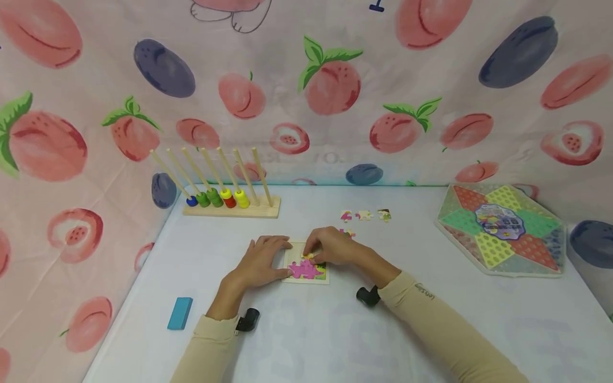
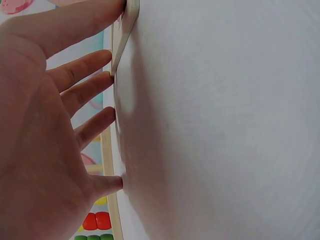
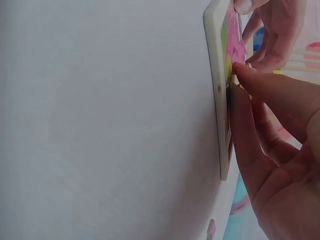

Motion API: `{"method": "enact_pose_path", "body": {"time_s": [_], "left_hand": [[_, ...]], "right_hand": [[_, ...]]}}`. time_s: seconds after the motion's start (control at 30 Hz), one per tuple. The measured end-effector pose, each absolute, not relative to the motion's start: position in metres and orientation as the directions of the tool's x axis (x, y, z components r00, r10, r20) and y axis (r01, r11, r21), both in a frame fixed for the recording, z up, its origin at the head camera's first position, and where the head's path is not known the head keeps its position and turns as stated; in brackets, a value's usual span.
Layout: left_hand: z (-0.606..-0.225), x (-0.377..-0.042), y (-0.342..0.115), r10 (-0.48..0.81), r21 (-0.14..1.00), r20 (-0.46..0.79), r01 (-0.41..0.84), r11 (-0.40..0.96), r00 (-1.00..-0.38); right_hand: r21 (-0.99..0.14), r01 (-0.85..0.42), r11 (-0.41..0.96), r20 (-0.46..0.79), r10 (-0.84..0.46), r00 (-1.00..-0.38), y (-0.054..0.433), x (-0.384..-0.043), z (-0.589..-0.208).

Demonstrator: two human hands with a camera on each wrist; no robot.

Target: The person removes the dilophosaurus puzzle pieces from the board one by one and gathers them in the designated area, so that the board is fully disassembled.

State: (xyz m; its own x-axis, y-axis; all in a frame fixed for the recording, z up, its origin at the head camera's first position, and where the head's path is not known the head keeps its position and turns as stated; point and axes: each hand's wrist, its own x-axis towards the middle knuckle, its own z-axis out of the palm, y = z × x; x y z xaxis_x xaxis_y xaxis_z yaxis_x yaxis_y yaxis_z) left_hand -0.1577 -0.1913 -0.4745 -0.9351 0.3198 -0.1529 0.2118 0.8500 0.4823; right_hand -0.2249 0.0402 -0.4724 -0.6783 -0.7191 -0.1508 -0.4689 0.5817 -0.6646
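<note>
A small wooden jigsaw puzzle tray [image 1: 306, 281] lies on the table, its lower part filled with pink pieces [image 1: 305, 269] and some green and yellow ones. My left hand [image 1: 261, 261] rests at the tray's left side, fingers spread, thumb and fingertips at its edge. Over the tray, my right hand [image 1: 333, 246] pinches a yellowish puzzle piece [image 1: 308, 257] between thumb and index finger. In the right wrist view, those fingertips [image 3: 242, 70] are right at the tray's surface and hide most of the piece.
Several loose puzzle pieces [image 1: 364, 215] lie beyond my right hand. A wooden bead rack [image 1: 230, 211] with upright pegs stands at the back left. At the right is a hexagonal board game box [image 1: 500, 229]; a blue block [image 1: 180, 313] lies at the left front.
</note>
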Motion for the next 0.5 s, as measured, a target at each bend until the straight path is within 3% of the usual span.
{"method": "enact_pose_path", "body": {"time_s": [0.5], "left_hand": [[-0.4768, -0.1588, -0.1922, 0.32, 0.477, -0.155, 0.213, 0.853, -0.935]], "right_hand": [[-0.678, -0.449, 0.582, -0.177, -0.723, -0.668, 0.0358, -0.2241, -0.4689]]}}
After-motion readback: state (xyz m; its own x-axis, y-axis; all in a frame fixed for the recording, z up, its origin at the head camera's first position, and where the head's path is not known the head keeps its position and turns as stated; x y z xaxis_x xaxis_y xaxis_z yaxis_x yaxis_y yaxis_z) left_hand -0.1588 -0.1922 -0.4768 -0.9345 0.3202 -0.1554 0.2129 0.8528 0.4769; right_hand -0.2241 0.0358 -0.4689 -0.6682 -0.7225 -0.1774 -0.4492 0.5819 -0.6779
